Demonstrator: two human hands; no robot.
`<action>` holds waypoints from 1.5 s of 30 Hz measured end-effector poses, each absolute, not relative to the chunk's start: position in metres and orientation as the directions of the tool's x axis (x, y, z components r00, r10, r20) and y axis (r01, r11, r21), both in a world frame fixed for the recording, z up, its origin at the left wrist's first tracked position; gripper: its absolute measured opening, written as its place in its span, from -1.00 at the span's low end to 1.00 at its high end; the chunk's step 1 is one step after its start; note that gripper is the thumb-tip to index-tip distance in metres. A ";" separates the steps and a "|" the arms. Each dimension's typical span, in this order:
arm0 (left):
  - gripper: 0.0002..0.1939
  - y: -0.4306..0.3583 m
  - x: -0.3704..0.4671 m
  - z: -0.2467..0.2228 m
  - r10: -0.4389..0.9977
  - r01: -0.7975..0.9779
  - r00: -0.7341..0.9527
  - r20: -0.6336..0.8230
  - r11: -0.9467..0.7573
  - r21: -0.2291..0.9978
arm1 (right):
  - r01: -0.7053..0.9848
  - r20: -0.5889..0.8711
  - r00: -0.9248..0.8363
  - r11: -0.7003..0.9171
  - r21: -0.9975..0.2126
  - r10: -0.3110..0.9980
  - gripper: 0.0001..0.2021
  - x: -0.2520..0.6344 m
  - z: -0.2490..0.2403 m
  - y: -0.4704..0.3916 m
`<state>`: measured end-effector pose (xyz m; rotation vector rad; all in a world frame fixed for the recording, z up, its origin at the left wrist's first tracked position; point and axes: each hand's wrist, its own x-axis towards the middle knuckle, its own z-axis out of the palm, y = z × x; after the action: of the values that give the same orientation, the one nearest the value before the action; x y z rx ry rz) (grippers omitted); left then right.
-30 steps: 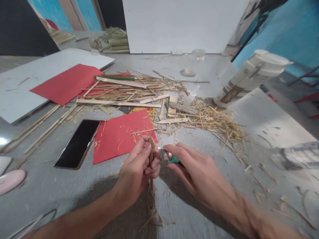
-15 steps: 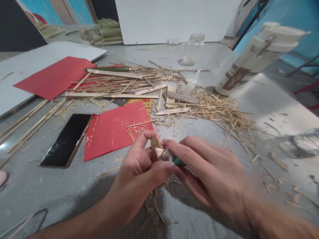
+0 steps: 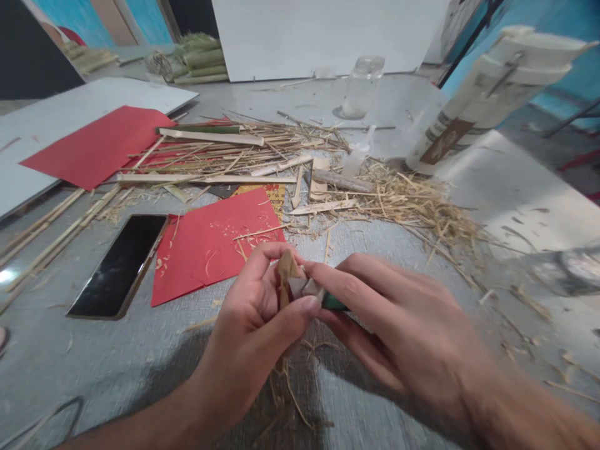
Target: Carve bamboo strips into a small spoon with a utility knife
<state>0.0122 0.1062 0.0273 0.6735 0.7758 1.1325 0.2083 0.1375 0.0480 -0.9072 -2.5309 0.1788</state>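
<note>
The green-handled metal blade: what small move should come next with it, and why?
Probably one short, controlled stroke by the right hand, while the left hand holds the slim brown stick steady. The green-handled metal blade appears to rest against the stick beside its pale cut face, and the left thumb lies close to the metal, so a small stroke seems safer.

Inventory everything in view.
Stick: one, brown, front centre
Tool: one, green, front centre
Phone: one, black, left
Sheets: two or more, red, left
Strips: many, tan, centre
Straw: pile, yellowish, right
Printed item: one, yellow, centre
Jar: one, clear, back
Nozzle bottle: one, translucent, centre
Canister: one, white, right
Blurred object: one, clear, right
Stalks: several, green, back left
Panel: one, white, back
Board: one, white, left
Left hand: one, bare, front
Right hand: one, bare, front
</note>
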 end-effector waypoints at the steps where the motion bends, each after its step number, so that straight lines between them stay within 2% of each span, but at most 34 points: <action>1: -0.77 0.106 0.012 0.028 0.952 -0.526 0.232 -0.198 0.294 0.798 | 0.570 0.362 -0.689 0.778 -0.264 0.628 -0.75 0.208 0.048 0.138; 7: -0.74 0.106 0.013 0.031 0.949 -0.538 0.219 -0.229 0.313 0.783 | 0.574 0.373 -0.683 0.778 -0.256 0.627 -0.74 0.209 0.048 0.139; 20: -0.70 0.108 0.014 0.028 0.966 -0.543 0.183 -0.185 0.256 0.800 | 0.567 0.382 -0.687 0.785 -0.250 0.618 -0.73 0.210 0.046 0.140; 34: -0.79 0.108 0.014 0.025 0.960 -0.534 0.226 -0.165 0.264 0.803 | 0.576 0.381 -0.687 0.784 -0.234 0.619 -0.72 0.211 0.046 0.139; 45: -0.79 0.108 0.013 0.025 0.961 -0.509 0.221 -0.169 0.261 0.820 | 0.575 0.380 -0.691 0.786 -0.225 0.615 -0.72 0.212 0.046 0.139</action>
<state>0.0130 0.1081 0.0249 0.7124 0.7789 1.1440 0.2119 0.1387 0.0455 -0.8944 -2.5367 0.1216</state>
